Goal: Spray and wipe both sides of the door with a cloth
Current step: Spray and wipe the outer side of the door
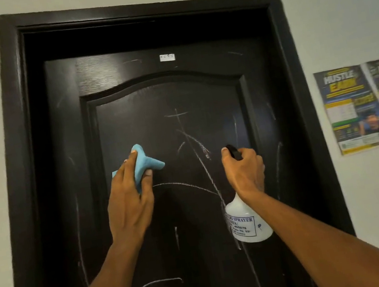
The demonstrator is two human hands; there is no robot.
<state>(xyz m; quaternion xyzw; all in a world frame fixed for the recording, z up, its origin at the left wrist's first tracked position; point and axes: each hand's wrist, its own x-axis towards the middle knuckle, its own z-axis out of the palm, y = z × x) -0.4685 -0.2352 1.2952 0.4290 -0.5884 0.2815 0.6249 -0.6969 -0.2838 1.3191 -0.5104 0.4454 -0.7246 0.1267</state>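
Both arms reach up at the dark, wood-grained door (pixel 170 126), its arched panel streaked with chalky white marks. The left hand (pixel 130 199) presses a bunched, soft blue cloth (pixel 145 163) to the panel, grip closed around it. The right hand (pixel 245 169) is clenched on the black trigger of a white plastic spray bottle (pixel 247 224), which hangs below the fist

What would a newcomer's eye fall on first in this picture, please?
The black door fills the centre, streaked all over with white chalk marks. Against it, the left hand presses a blue cloth while the right hand grips a white spray bottle. Two posters hang on the wall at right.
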